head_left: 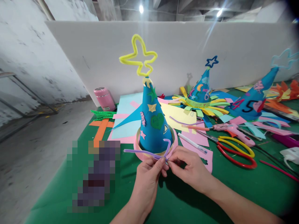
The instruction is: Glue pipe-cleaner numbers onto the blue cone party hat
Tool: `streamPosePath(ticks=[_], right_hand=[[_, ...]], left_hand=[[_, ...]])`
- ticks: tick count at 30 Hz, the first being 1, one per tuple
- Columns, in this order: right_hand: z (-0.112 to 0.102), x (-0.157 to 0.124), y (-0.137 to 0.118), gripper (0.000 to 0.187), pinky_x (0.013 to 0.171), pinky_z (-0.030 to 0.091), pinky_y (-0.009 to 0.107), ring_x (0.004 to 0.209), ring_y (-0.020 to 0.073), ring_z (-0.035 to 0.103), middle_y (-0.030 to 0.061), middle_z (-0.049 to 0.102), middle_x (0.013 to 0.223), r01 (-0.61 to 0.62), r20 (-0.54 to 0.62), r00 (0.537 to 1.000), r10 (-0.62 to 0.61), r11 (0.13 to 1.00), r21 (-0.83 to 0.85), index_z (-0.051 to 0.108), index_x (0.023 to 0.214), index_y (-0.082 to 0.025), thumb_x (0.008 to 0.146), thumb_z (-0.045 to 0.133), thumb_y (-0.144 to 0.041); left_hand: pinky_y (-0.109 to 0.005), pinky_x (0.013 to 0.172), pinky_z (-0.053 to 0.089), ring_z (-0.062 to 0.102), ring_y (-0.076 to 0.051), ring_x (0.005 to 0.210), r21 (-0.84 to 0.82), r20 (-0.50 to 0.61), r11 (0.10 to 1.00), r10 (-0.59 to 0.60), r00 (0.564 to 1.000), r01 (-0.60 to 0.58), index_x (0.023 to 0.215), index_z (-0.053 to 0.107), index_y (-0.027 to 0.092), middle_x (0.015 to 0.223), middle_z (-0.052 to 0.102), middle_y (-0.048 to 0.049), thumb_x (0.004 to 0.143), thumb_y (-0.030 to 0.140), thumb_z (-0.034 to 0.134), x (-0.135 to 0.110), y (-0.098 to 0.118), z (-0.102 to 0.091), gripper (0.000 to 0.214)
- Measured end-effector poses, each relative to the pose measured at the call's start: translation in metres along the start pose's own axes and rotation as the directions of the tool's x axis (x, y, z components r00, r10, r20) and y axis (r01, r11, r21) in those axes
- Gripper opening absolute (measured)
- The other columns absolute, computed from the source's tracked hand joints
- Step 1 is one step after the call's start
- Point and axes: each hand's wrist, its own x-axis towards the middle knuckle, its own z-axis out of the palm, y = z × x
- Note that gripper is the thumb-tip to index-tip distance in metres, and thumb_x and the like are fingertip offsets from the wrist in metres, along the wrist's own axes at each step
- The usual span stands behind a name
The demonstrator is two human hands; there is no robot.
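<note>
A lilac pipe cleaner (140,151) is pinched between my two hands, just in front of a blue cone hat. One length of it stretches left, and another rises and hooks over at the top. My left hand (149,175) holds it with thumb and forefinger. My right hand (189,166) pinches it close by at the bend, where the fingers partly hide it. The blue cone hat (149,137) stands upright, bearing a green heart, stars and a triangle, with a pink and tan rim around its base. A yellow pipe-cleaner star shape (137,57) tops it.
Scissors (235,152), a pink glue gun (233,129) and a white marker (192,143) lie to the right. Two more decorated hats (201,87) stand behind. A pink bottle (104,99) and green pipe cleaners (102,115) are at back left. A pixelated patch covers something at left.
</note>
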Motion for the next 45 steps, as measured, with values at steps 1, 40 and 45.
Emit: streamPosePath(ticks=[1,40,45], right_hand=[[0.000,0.000,0.000,0.013,0.059,0.042,0.023,0.067,0.0121,0.054,0.0020,0.057,0.070,0.010,0.002,1.000,-0.010,1.000,-0.027,0.059,0.068,-0.018,0.076,0.050,-0.012],[0.005,0.000,0.007,0.034,0.045,0.030,0.019,0.053,0.0075,0.046,0.0002,0.055,0.060,-0.412,0.275,0.910,0.309,0.741,0.531,0.060,0.066,-0.013,0.077,0.052,-0.044],[0.004,0.002,0.008,0.029,0.045,0.029,0.019,0.050,0.0059,0.042,-0.0011,0.054,0.058,-0.423,0.282,0.906,0.316,0.699,0.576,0.060,0.066,-0.012,0.075,0.056,-0.040]], left_hand=[[-0.018,0.052,0.037,0.046,-0.007,0.050,-0.008,0.004,1.000,-0.005,1.000,0.005,0.059,0.062,0.010,0.056,0.058,-0.0015,0.066,0.021,0.065,0.000,0.000,0.000,0.013],[-0.014,0.045,0.032,0.045,-0.006,0.049,-0.018,0.011,0.997,-0.070,0.997,0.070,0.059,0.058,0.011,0.049,0.053,0.0014,0.064,0.019,0.067,0.000,0.006,-0.002,0.013],[-0.014,0.043,0.031,0.044,-0.005,0.047,-0.020,-0.012,0.998,-0.067,0.998,0.067,0.058,0.057,0.011,0.048,0.053,0.0015,0.062,0.018,0.067,0.000,0.008,-0.001,0.013]])
